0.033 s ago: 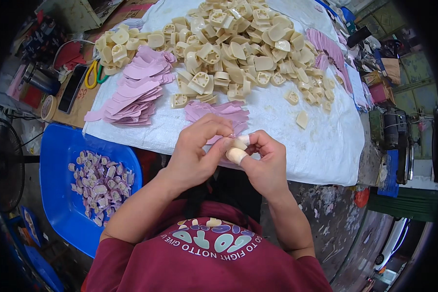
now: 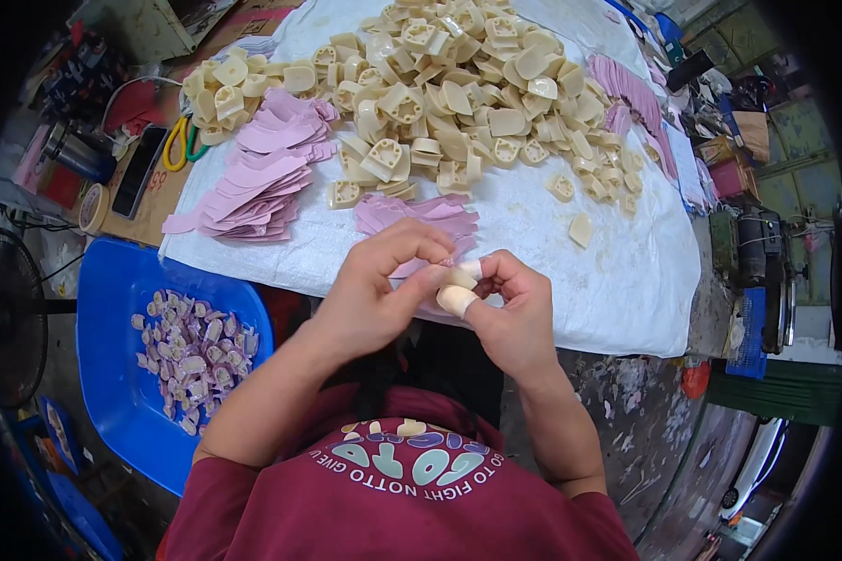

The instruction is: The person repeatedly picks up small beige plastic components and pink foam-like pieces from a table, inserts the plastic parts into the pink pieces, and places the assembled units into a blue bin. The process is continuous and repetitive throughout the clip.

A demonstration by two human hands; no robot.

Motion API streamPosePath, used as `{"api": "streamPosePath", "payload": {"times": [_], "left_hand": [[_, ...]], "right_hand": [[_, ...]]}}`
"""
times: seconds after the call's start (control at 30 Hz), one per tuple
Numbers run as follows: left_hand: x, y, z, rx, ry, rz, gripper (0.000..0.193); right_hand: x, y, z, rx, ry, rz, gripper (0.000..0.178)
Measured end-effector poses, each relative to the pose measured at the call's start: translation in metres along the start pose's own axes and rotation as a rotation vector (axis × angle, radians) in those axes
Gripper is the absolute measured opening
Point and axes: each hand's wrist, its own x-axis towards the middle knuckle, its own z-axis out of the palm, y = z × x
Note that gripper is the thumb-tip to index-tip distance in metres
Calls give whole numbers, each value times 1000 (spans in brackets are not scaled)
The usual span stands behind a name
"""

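Note:
My left hand (image 2: 374,290) and my right hand (image 2: 510,313) meet just in front of the table's near edge. Together they pinch a small cream plastic piece (image 2: 460,278) with a bit of pink material against it. A pale wrap covers my right thumb tip. Just beyond my fingers a small heap of pink cut pieces (image 2: 416,215) lies on the white cloth (image 2: 617,280). A big pile of cream plastic pieces (image 2: 449,84) fills the far half of the cloth. A larger stack of pink pieces (image 2: 262,178) sits to the left.
A blue tub (image 2: 112,374) at my lower left holds several pink-and-cream pieces (image 2: 192,351). Left of the cloth lie scissors with yellow and green handles (image 2: 178,145), a dark phone (image 2: 140,173), a tape roll (image 2: 94,208) and a metal cup (image 2: 75,150). A fan (image 2: 9,318) stands far left, and a machine (image 2: 753,248) on the right.

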Motion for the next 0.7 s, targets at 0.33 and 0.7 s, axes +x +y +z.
{"api": "streamPosePath", "payload": {"times": [0.33, 0.7], "left_hand": [[-19, 5, 8, -495, 49, -126, 13], [-20, 26, 2, 83, 46, 375, 28]], "right_hand": [[2, -9, -10, -306, 6, -411, 20], [-25, 7, -7, 872, 3, 48, 25]]}}
